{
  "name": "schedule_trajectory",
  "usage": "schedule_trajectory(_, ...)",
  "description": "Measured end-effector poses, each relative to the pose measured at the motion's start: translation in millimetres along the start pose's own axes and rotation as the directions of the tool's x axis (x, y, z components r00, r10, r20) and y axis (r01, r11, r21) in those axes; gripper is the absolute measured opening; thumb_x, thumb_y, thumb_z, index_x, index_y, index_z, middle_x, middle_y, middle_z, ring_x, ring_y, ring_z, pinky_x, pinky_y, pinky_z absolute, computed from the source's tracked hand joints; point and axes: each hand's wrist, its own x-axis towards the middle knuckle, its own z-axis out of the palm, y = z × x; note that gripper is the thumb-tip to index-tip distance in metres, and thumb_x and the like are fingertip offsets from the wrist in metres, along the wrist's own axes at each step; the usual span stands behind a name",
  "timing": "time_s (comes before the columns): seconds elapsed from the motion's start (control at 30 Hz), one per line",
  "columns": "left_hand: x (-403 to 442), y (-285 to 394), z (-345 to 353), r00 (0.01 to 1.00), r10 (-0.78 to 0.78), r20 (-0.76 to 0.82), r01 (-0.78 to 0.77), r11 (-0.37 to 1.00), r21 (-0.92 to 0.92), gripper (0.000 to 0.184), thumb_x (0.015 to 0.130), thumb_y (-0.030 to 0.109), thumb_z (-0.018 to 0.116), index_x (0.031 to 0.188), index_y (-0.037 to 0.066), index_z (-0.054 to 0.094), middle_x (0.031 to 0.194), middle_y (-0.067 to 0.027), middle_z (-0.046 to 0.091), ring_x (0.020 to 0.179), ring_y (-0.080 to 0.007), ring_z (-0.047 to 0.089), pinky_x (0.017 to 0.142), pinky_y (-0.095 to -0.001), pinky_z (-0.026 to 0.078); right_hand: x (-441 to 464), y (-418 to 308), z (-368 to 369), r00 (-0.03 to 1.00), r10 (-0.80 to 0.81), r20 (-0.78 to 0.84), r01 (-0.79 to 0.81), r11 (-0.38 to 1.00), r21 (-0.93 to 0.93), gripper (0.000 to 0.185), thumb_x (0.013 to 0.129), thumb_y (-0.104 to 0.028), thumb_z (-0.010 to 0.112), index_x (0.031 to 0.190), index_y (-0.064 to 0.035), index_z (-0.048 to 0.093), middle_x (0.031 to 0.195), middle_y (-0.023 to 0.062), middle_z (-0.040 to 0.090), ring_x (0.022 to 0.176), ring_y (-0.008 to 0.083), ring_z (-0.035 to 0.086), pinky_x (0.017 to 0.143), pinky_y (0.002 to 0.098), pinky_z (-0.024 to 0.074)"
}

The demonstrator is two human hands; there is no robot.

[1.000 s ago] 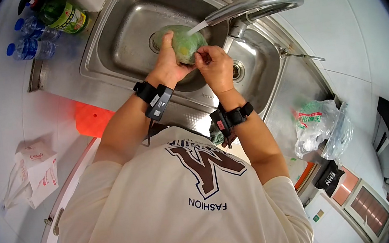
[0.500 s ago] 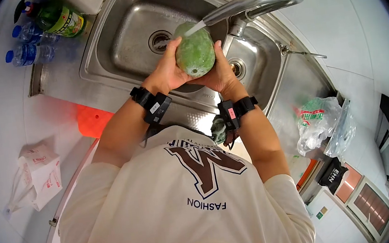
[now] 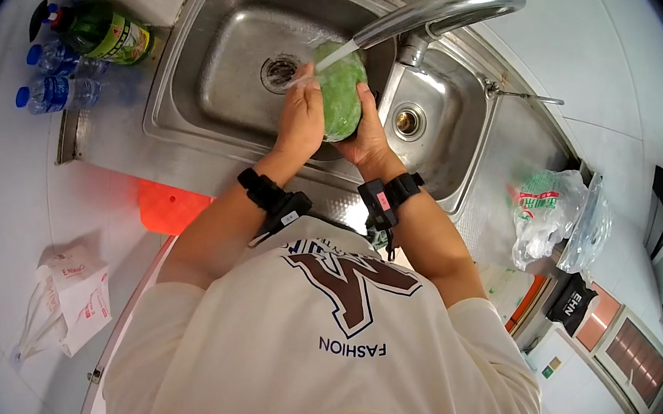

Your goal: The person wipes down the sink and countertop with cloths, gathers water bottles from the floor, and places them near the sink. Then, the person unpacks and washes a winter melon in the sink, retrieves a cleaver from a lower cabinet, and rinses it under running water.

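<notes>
A large oval green melon [image 3: 341, 94], wet on its surface, is between my hands over the left sink basin. Water from the faucet [image 3: 440, 11] runs onto its upper end and splashes toward my fingers. My left hand [image 3: 304, 115] presses against the melon's left side, fingers near the stream. From the right and below, my right hand [image 3: 366, 132] grips it, thumb up along its side; its other fingers are hidden under the melon.
The steel sink [image 3: 202, 65] has a large left basin with a drain [image 3: 279, 73] and a smaller right basin [image 3: 439, 103]. Bottles [image 3: 116, 39] stand at the back left. Plastic bags [image 3: 547, 209] lie on the right counter. A paper bag [image 3: 78, 296] is at left.
My left hand has turned and slid up the melon's side, its fingers now at the stream. The melon has tilted, its lower end less visible. My right hand has shifted slightly left.
</notes>
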Motion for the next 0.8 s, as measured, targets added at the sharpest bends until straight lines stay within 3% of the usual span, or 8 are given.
schedule_trajectory(0.07,7.8,-3.8,-11.0,0.972,0.169,0.163,-0.225,0.866,0.446,0.050,0.099,0.023,0.038,0.139,-0.007,0.040,0.144,-0.0288,0.040,0.134,-0.0392,0.040,0.112,-0.0418,0.030,-3.8,-0.9,5.2,0.998,-0.050,-0.045,0.048,0.998,-0.046,0.063,0.090,-0.050,0.061,0.137,-0.0111,0.046,0.131,0.0094,0.055,0.122,0.0267,0.052,0.104,0.0434,0.0408)
schedule_trajectory(0.17,1.4,6.0,0.1,0.972,0.219,0.086,-0.233,0.940,0.249,0.047,0.097,0.021,0.043,0.136,-0.007,0.044,0.142,-0.0282,0.041,0.133,-0.0420,0.039,0.113,-0.0443,0.029,3.8,-2.2,-4.0,0.993,-0.115,-0.015,0.109,0.973,-0.205,0.061,0.090,-0.048,0.061,0.136,-0.0103,0.047,0.130,0.0105,0.055,0.120,0.0263,0.054,0.102,0.0430,0.0429)
schedule_trajectory(0.33,5.4,17.4,-16.9,0.888,0.400,0.228,-0.459,0.809,0.368,0.044,0.096,0.021,0.048,0.129,-0.007,0.051,0.141,-0.0253,0.044,0.134,-0.0400,0.038,0.113,-0.0441,0.031,-7.2,0.0,4.9,0.998,-0.057,-0.040,0.050,0.986,-0.161,0.062,0.090,-0.045,0.062,0.136,-0.0082,0.046,0.129,0.0114,0.055,0.117,0.0271,0.055,0.099,0.0437,0.0456)
schedule_trajectory(0.43,32.9,-10.8,-15.7,0.896,0.302,0.327,-0.403,0.862,0.308,0.046,0.099,0.020,0.043,0.140,-0.002,0.043,0.143,-0.0230,0.044,0.134,-0.0343,0.041,0.112,-0.0419,0.031,-7.2,3.7,-7.3,0.999,-0.027,-0.039,0.017,0.973,-0.230,0.064,0.088,-0.047,0.063,0.137,-0.0102,0.045,0.130,0.0100,0.055,0.119,0.0267,0.053,0.101,0.0434,0.0441)
schedule_trajectory(0.5,57.9,-21.3,-19.0,0.918,-0.067,0.392,0.174,0.954,-0.245,0.047,0.100,0.023,0.041,0.142,0.001,0.042,0.142,-0.0204,0.045,0.134,-0.0291,0.042,0.111,-0.0381,0.032,-4.0,5.3,-9.6,0.999,-0.012,-0.033,0.002,0.951,-0.308,0.065,0.087,-0.050,0.064,0.138,-0.0126,0.045,0.131,0.0085,0.054,0.122,0.0260,0.051,0.103,0.0428,0.0419)
schedule_trajectory(0.57,53.6,-24.2,-21.2,0.895,-0.155,0.417,0.303,0.899,-0.316,0.049,0.102,0.024,0.037,0.144,0.001,0.039,0.144,-0.0187,0.043,0.134,-0.0262,0.040,0.110,-0.0348,0.031,-10.3,7.9,-5.8,0.998,-0.001,-0.068,-0.022,0.940,-0.339,0.065,0.088,-0.048,0.064,0.138,-0.0114,0.046,0.130,0.0083,0.055,0.119,0.0257,0.053,0.102,0.0424,0.0429)
schedule_trajectory(0.67,20.3,-15.8,-12.9,0.986,0.022,0.164,-0.043,0.991,0.129,0.050,0.098,0.021,0.041,0.140,-0.006,0.039,0.141,-0.0288,0.041,0.136,-0.0392,0.035,0.116,-0.0405,0.024,-5.3,4.5,-6.6,0.996,-0.030,-0.090,0.000,0.951,-0.309,0.062,0.088,-0.047,0.064,0.136,-0.0112,0.047,0.129,0.0088,0.056,0.115,0.0256,0.056,0.100,0.0412,0.0447)
schedule_trajectory(0.8,-5.0,0.9,-16.6,0.905,0.327,0.273,-0.410,0.842,0.350,0.050,0.096,0.019,0.045,0.139,-0.007,0.040,0.139,-0.0320,0.041,0.136,-0.0417,0.033,0.118,-0.0429,0.021,5.6,6.3,-13.2,0.998,-0.042,-0.046,0.028,0.962,-0.272,0.063,0.087,-0.048,0.065,0.135,-0.0099,0.047,0.131,0.0099,0.054,0.115,0.0266,0.056,0.099,0.0398,0.0454)
